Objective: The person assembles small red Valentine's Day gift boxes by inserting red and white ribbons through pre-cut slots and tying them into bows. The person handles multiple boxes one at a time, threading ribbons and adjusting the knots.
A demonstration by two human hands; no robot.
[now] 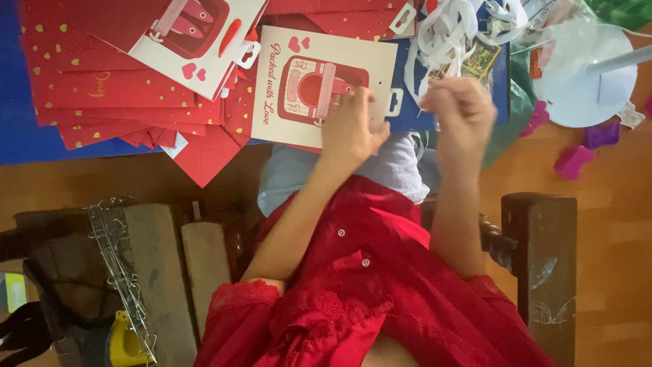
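One cream card sleeve (319, 88) with red picture, pinned flat under left hand (348, 129) fingertips; right hand (462, 112) curled shut (contents not discernible). Many red gold-dotted sheets (102, 88) piled far left, white strips (448, 34) heaped far right.

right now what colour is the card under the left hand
Cream card with a red picture, clearest in the head view.
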